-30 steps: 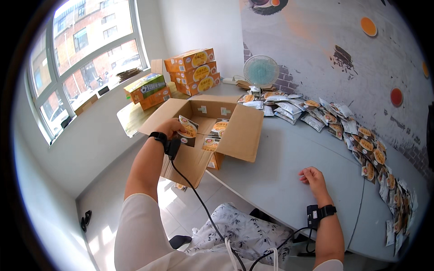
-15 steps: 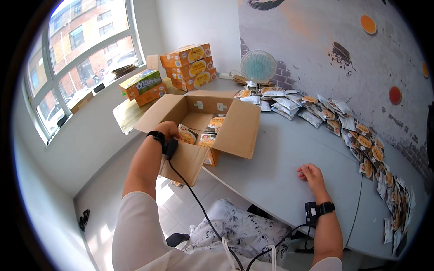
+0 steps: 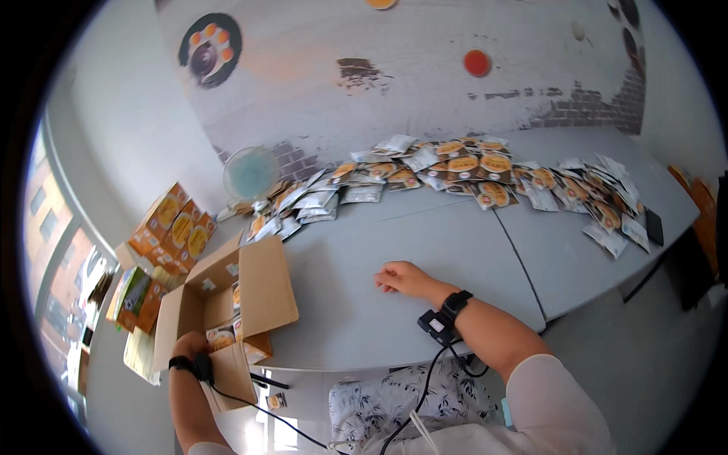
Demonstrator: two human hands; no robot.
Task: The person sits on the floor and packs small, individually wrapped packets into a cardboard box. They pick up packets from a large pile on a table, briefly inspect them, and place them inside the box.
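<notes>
An open cardboard box (image 3: 273, 284) stands at the table's left end, with its flaps spread outward. My left hand (image 3: 192, 345) reaches into it over the near side, beside sachets (image 3: 221, 336) lying inside. Its fingers are hidden down in the box. My right hand (image 3: 402, 279) is over the middle of the grey table (image 3: 349, 318), fingers curled, with nothing visible in them. Beyond it, a long heap of flat sachets (image 3: 455, 168), silver on one side and dark with an orange picture on the other, stretches along the back of the table.
Orange cartons (image 3: 176, 231) are stacked behind the box, and a green-and-orange carton (image 3: 135, 296) sits by the window. A round fan (image 3: 251, 174) stands near the wall. A dark phone (image 3: 654, 227) lies at the right. One sachet (image 3: 276, 400) is on the floor. Cables run from both wrists.
The view has swung to the right, so the box now appears lower left and more of the sachet heap shows. My left hand stays in the box; my right hand remains curled over the table.
</notes>
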